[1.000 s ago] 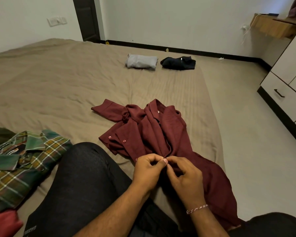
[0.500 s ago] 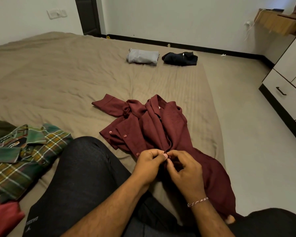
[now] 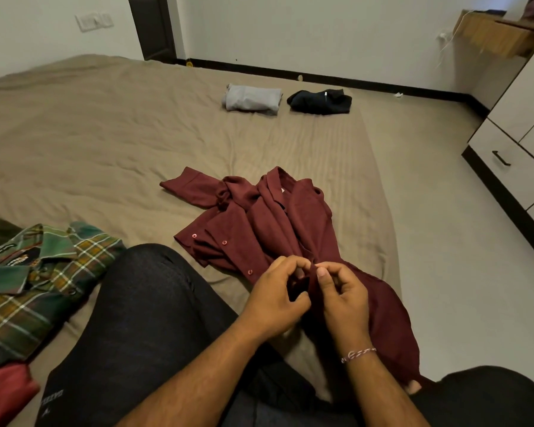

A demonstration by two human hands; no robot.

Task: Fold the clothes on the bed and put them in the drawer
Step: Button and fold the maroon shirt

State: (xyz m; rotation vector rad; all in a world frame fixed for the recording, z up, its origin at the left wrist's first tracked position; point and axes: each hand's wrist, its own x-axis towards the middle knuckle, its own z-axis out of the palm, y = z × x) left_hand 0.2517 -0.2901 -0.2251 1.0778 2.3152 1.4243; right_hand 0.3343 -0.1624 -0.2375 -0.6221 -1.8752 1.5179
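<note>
Maroon shirt – matt woven cloth; bedsheet – matt, wrinkled; wooden shelf.

Both hands, left and right, pinch the maroon shirt's front edge on the bed.

Two folded garments lie on the bed: one grey, one black. Three unfolded shirts: one maroon, one green plaid, one red. Two hands, left and right. One drawer handle.

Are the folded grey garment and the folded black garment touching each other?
Apart. The head view shows bare bedsheet between the grey garment and the black garment.
</note>
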